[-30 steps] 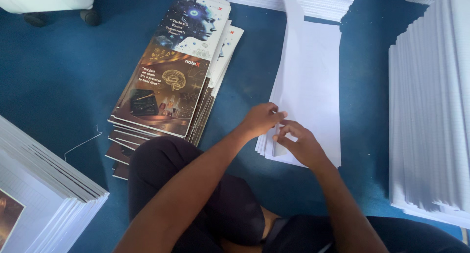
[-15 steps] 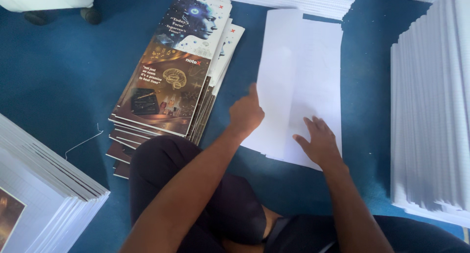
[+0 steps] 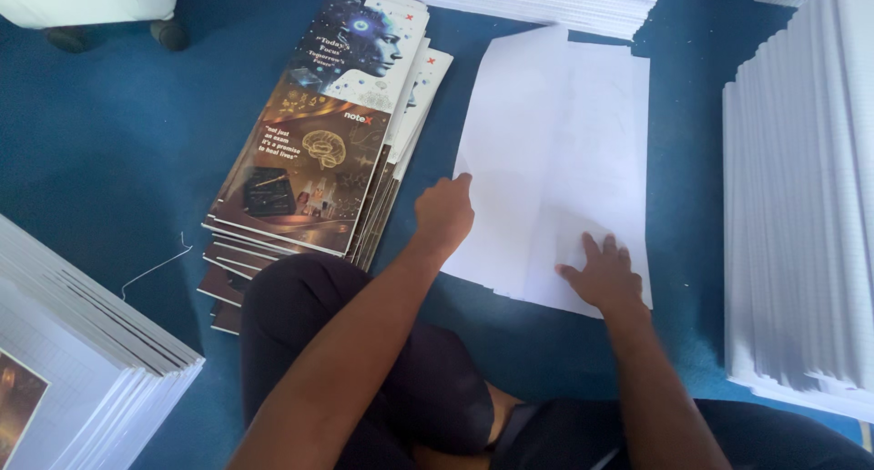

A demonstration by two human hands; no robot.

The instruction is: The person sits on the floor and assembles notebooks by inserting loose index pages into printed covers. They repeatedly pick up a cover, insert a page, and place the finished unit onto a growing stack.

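2 hands on large white folded paper sheets [image 3: 555, 161] on blue carpet: left hand [image 3: 444, 215] curled at left edge, right hand [image 3: 603, 274] flat w/ fingers spread, near edge. Risk: sheets slide, fold skews.

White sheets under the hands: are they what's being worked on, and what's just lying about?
In hand:
- white sheets, opened flat on the floor
- left hand at their left edge
- right hand pressing flat

Lying about:
- pile of printed covers
- paper stack
- loose thread
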